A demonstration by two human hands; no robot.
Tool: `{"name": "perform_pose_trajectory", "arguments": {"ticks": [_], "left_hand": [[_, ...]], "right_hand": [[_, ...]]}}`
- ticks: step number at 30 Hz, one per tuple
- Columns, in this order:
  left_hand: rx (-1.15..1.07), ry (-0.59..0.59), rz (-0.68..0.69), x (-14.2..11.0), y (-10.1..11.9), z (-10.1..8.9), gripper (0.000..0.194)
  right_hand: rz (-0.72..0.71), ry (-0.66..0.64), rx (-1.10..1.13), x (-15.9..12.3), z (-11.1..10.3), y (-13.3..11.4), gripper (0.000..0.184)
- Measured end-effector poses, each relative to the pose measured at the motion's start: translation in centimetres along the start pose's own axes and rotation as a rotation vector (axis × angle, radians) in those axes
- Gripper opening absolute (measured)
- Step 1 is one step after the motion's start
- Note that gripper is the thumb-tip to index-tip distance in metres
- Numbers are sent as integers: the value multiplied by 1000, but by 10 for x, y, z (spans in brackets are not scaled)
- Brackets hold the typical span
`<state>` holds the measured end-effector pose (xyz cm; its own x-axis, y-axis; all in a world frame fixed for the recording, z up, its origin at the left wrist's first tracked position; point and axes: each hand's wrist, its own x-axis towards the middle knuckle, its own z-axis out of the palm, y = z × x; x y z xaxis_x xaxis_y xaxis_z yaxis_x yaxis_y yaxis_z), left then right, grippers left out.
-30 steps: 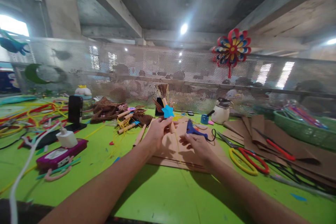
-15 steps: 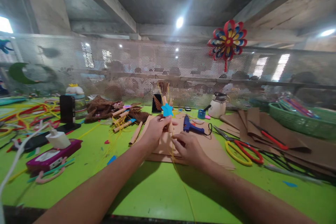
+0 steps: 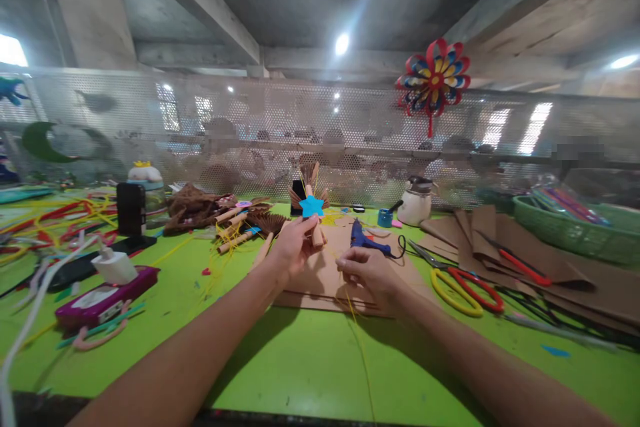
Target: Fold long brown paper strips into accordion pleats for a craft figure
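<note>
My left hand (image 3: 291, 248) is closed round a small craft piece: a tan paper stick with a brown fringed fan top and a blue star (image 3: 311, 206) on its front. My right hand (image 3: 366, 271) is pinched on a thin yellow strand (image 3: 356, 328) that runs from the piece down toward me. Both hands hover over a stack of brown cardboard sheets (image 3: 320, 280) on the green table (image 3: 300, 373). A blue glue gun (image 3: 367, 240) lies just beyond my right hand.
Red-and-yellow scissors (image 3: 463, 287) and more brown card (image 3: 540, 260) lie to the right, with a green basket (image 3: 575, 233) behind. Finished stick pieces (image 3: 240, 223) are piled left of centre. A charger and purple box (image 3: 107, 283) sit at left. A mesh screen (image 3: 320, 140) backs the table.
My left hand has tilted the star piece slightly left and lower. My right hand has moved from near the glue gun back toward me and taken the yellow strand taut.
</note>
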<state>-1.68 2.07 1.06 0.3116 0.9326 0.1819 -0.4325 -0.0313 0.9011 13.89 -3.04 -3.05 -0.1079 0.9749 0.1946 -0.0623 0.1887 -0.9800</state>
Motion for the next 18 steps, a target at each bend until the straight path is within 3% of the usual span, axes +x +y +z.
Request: {"name": "perform_pose_trajectory", "arguments": {"ticks": [5, 9, 11, 14, 16, 18], "left_hand": [[-64, -32, -61, -2, 1, 1, 11], [-20, -32, -52, -3, 0, 3, 10], [38, -42, -25, -3, -2, 2, 13], [129, -44, 38, -2, -3, 0, 18], [173, -41, 81, -3, -4, 0, 22], [194, -56, 99, -5, -5, 2, 23]], "right_hand": [[45, -42, 100, 7, -12, 6, 27], [54, -24, -112, 8, -12, 4, 21], [-40, 91, -319, 7, -10, 1, 16], [-312, 279, -554, 0, -3, -8, 16], [-482, 253, -619, -7, 3, -12, 20], [-592, 145, -684, -14, 10, -14, 23]]}}
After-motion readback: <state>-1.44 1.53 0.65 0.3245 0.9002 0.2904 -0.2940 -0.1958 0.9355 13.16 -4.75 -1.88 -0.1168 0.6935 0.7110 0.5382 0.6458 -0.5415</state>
